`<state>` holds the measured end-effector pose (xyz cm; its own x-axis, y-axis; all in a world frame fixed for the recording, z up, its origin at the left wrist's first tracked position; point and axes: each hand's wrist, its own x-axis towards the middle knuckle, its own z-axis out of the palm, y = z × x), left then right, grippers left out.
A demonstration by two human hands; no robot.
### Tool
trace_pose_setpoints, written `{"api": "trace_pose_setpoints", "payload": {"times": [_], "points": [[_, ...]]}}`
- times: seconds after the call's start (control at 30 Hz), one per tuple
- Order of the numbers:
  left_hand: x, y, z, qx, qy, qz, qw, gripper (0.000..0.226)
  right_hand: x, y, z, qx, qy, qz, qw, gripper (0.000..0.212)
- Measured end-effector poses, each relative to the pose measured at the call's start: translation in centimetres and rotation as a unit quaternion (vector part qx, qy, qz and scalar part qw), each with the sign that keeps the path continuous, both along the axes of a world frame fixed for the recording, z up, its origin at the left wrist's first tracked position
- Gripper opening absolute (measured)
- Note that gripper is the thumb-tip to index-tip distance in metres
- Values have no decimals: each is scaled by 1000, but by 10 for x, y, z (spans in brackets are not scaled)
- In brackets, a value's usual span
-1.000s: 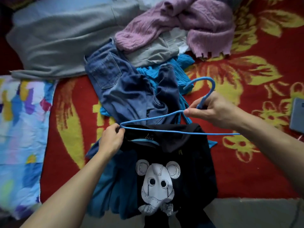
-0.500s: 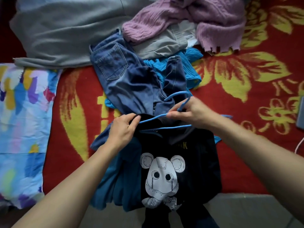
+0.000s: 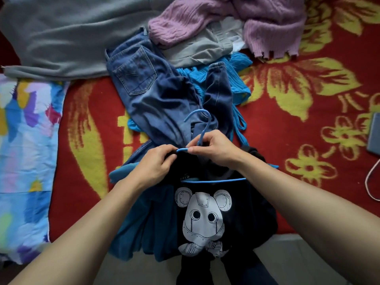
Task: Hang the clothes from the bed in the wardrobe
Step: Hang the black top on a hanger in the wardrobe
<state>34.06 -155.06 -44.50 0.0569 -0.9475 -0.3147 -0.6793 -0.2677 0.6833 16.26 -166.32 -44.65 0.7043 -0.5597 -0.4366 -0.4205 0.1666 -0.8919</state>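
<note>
A single wide-angle camera, worn on the person's head, stands at the near edge of the bed covered by a red blanket with yellow flowers (image 3: 287, 124) and faces forward and steeply down across it. It is close: both bare forearms (image 3: 86, 233) enter from the bottom corners, and the left grip (image 3: 153, 167), holding a black T-shirt with a white mouse print (image 3: 205, 214), meets the right grip (image 3: 216, 150), pinching a thin blue wire hanger (image 3: 205, 131), just below mid-frame. A strip of pale grey floor (image 3: 287, 256) lines the bottom edge; a lilac knitted sweater (image 3: 226, 17) reaches the top.
</note>
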Motion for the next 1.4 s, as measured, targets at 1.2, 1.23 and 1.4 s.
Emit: {"api": "trace_pose_setpoints", "payload": {"times": [1.2, 1.23, 1.4], "points": [[13, 13, -2, 44, 42, 310, 949, 92, -91, 0, -36, -262, 192, -229, 918, 42], [18, 13, -1, 32, 47, 329, 943, 85, -91, 5, -38, -255, 192, -219, 922, 39], [20, 8, 3, 13, 99, 238, 966, 43, -107, -5, -50, -142, 236, -194, 941, 34]]}}
